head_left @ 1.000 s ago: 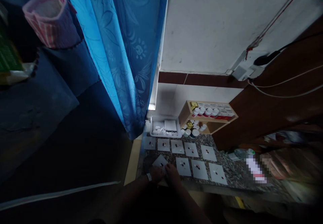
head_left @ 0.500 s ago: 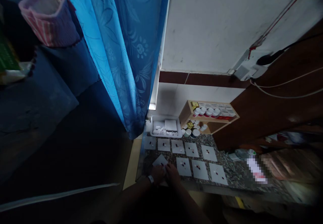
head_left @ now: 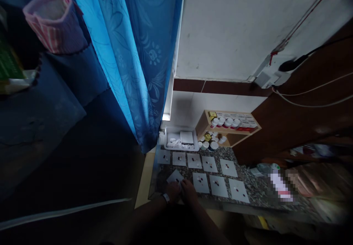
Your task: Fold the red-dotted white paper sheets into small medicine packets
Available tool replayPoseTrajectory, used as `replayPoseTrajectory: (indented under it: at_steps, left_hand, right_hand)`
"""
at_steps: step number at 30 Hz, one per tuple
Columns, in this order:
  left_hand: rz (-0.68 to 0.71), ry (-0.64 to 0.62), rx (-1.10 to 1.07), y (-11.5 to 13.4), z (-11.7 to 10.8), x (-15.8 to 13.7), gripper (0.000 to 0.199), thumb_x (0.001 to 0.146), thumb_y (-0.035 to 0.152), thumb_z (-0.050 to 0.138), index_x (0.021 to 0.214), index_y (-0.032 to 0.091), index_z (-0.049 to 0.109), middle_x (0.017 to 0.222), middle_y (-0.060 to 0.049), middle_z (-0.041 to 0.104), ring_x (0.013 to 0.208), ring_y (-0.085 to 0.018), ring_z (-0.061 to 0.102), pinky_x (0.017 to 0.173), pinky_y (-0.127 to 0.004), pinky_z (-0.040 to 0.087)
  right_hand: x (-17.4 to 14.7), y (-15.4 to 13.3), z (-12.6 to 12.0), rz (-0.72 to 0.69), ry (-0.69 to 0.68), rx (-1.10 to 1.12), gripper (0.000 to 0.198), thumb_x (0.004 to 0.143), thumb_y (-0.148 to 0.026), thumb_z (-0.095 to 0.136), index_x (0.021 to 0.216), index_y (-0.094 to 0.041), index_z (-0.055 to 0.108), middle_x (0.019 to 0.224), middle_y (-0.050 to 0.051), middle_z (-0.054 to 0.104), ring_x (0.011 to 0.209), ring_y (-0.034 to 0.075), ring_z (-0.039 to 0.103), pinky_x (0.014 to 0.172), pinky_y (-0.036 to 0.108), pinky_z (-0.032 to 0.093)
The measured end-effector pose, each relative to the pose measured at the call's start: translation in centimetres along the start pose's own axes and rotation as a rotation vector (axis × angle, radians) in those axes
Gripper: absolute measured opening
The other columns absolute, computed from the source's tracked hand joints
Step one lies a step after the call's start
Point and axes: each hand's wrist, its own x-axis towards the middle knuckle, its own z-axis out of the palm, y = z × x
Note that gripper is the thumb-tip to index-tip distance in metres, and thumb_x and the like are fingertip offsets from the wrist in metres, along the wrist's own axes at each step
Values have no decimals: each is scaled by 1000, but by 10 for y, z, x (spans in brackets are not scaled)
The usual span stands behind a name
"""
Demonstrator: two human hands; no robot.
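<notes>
In the head view, the left hand [head_left: 173, 190] was the mover: over the last second we saw it slide slightly inward over the white sheet [head_left: 173, 175], covering more of its near part, while the right hand [head_left: 188, 189] barely shifted. There they were, nearly meeting over that near part! We judged that the handling was centred there, with this one sheet singled out from the rest. Fingers seemed curled in on both sides, but it was dark down there, and we couldn't tell whether either hand actually pinched the paper.

And the sheet itself? It lay on the speckled table [head_left: 257, 191] just under and beyond the hands, turned cornerwise, one corner pointing away from them. A few small dark pieces showed in its middle, right by the fingers, too small for us to name. Whether the near edge was folded or raised, we couldn't see.

Around it, what a spread! Three other sheets [head_left: 218, 186] ran off to the right of the right hand, and five more sheets [head_left: 194, 160] made a row beyond both hands, all dotted with small pieces. Farther past the hands sat the white tray [head_left: 180, 149], and beyond to the right, the wooden shelf [head_left: 202, 123] with its white-capped bottles [head_left: 228, 123].
</notes>
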Motion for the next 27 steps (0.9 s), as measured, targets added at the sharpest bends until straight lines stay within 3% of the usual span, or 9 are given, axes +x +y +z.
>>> replayPoseTrajectory:
  at_steps: [3,11,16,21,27]
  left_hand:
    - [-98,-26,23,1,1,-1,26,82,19,46,104,8,55,90,-16,59,85,-25,56,65,-35,47]
    - [-142,-58,62,8,3,7,29,87,13,36,110,12,54,87,-13,61,78,-21,59,62,-29,47]
    - [-57,-143,-4,-4,-20,0,25,88,19,37,102,11,56,89,-13,62,79,-21,60,66,-31,47]
    - [-36,-177,-84,-20,-47,-12,26,86,22,39,102,13,57,97,-11,62,88,-21,59,74,-31,46]
    - [-236,-176,-241,-18,-68,-15,27,85,27,40,87,14,63,91,-11,64,83,-21,59,72,-30,44]
  right_hand:
    - [1,1,2,-2,5,-2,32,77,-14,44,104,-19,61,112,8,56,104,19,48,88,27,35]
    - [0,2,6,-7,18,16,27,80,-17,42,97,-19,62,105,8,58,98,18,49,85,25,35]
    - [-1,4,3,-58,5,-11,38,71,-12,45,107,-18,57,109,8,55,100,19,47,85,26,35]
    - [0,5,-2,-66,-36,-72,42,63,-11,48,103,-19,58,110,8,56,98,20,49,84,28,35]
    - [1,5,-6,-35,-85,-94,24,77,-19,44,92,-22,62,102,7,59,93,19,52,78,27,37]
